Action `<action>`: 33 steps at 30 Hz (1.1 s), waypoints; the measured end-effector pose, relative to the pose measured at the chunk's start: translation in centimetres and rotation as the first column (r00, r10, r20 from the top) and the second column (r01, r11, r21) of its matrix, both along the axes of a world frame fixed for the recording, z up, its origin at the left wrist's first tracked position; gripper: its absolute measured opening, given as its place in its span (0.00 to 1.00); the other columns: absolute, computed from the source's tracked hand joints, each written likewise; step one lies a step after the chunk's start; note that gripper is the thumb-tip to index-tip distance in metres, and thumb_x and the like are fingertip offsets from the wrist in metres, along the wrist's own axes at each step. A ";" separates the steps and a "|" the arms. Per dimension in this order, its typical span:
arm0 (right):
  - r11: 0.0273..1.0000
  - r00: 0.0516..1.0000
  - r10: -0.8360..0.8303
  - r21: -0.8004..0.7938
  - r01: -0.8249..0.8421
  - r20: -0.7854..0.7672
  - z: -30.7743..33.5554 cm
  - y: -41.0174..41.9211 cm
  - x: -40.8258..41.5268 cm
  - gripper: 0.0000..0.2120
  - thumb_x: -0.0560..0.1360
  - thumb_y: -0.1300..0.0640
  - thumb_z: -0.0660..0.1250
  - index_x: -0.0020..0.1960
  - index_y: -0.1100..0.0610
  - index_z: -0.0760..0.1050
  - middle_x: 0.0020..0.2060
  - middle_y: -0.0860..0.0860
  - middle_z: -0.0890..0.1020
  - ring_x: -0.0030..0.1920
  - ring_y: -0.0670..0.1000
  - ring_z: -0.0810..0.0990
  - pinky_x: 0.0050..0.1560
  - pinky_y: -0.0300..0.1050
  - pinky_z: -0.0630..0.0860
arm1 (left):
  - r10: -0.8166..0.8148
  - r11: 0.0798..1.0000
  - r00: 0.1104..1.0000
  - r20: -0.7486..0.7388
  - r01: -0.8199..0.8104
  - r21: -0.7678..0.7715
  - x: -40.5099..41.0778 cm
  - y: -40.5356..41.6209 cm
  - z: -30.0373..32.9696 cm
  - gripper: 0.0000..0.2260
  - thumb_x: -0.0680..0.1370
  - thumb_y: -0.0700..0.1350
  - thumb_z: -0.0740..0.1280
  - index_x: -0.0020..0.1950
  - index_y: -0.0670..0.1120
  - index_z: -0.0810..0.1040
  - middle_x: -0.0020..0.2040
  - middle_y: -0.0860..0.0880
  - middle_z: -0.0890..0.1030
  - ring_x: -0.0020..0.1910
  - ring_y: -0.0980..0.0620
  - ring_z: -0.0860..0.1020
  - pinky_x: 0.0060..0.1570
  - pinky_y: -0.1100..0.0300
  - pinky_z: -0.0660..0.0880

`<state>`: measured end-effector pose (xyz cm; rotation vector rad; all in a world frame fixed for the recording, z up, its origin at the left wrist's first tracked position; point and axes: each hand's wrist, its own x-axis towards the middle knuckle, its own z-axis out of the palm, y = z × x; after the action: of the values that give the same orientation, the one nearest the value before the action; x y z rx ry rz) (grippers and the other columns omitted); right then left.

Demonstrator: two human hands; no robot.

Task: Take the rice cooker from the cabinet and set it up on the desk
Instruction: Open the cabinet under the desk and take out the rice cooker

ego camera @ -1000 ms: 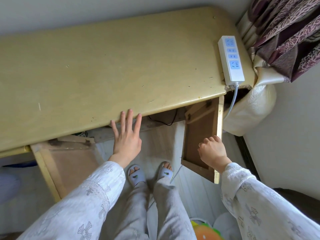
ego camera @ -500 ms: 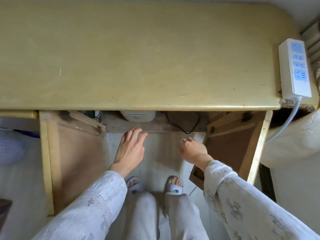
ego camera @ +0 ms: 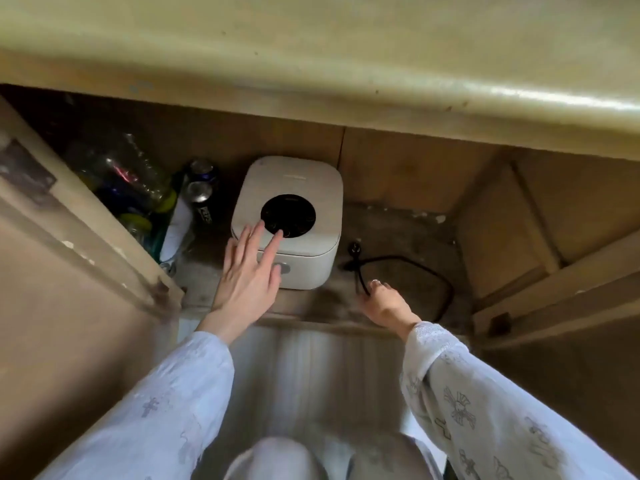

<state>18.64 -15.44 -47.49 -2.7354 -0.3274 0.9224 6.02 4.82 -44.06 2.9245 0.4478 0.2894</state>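
Observation:
A white square rice cooker point(ego camera: 298, 183) with a round black panel on its lid stands on the cabinet floor point(ego camera: 408, 237) under the yellow desk point(ego camera: 311, 46). My left hand point(ego camera: 247, 282) is flat and spread, its fingertips on the cooker's front left corner and lid. The cooker's black power cord point(ego camera: 415, 268) lies looped to the right of it, plug near the cooker. My right hand point(ego camera: 384, 304) is down at the cord with its fingers curled at the near strand; whether it grips the strand is not clear.
Empty plastic bottles point(ego camera: 131, 174) and two drink cans point(ego camera: 201, 188) are piled left of the cooker. The left cabinet door point(ego camera: 69, 271) and the right cabinet door point(ego camera: 554, 299) stand open on both sides. My knees show at the bottom edge.
The view has dropped below the desk edge into the cabinet. Both hands have moved forward inside: the left onto the cooker, the right down to the cord.

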 end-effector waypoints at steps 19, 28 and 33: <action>0.952 0.905 0.306 -0.090 -0.293 0.295 -12.2 1.6 6.7 0.35 0.75 0.62 0.61 0.76 0.59 0.48 0.73 0.56 0.59 0.72 0.59 0.59 0.70 0.49 0.62 | -0.037 0.974 0.995 0.095 0.015 0.227 3.4 0.9 -7.8 0.25 0.77 0.54 0.52 0.70 0.45 0.66 0.69 0.39 0.71 0.69 0.39 0.68 0.68 0.41 0.53; 0.978 0.943 0.156 -0.179 -0.106 0.294 -11.1 1.4 6.6 0.18 0.76 0.66 0.59 0.65 0.65 0.67 0.63 0.62 0.70 0.62 0.63 0.74 0.59 0.51 0.73 | 0.008 0.974 0.998 0.055 -0.020 0.226 3.6 0.3 -8.1 0.27 0.75 0.56 0.51 0.72 0.44 0.61 0.71 0.38 0.68 0.71 0.38 0.65 0.68 0.39 0.51; 0.993 0.923 -0.104 0.090 0.076 0.370 -7.6 1.2 7.3 0.13 0.74 0.65 0.62 0.57 0.66 0.72 0.55 0.63 0.79 0.55 0.63 0.78 0.51 0.50 0.76 | -0.009 0.973 1.000 0.016 0.005 0.233 3.5 0.6 -8.0 0.31 0.71 0.58 0.54 0.72 0.45 0.59 0.71 0.39 0.68 0.71 0.39 0.65 0.68 0.40 0.50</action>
<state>25.92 -14.28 -55.11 -2.8177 -0.2906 0.3494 9.52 5.44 -52.04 3.1477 0.4271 0.3907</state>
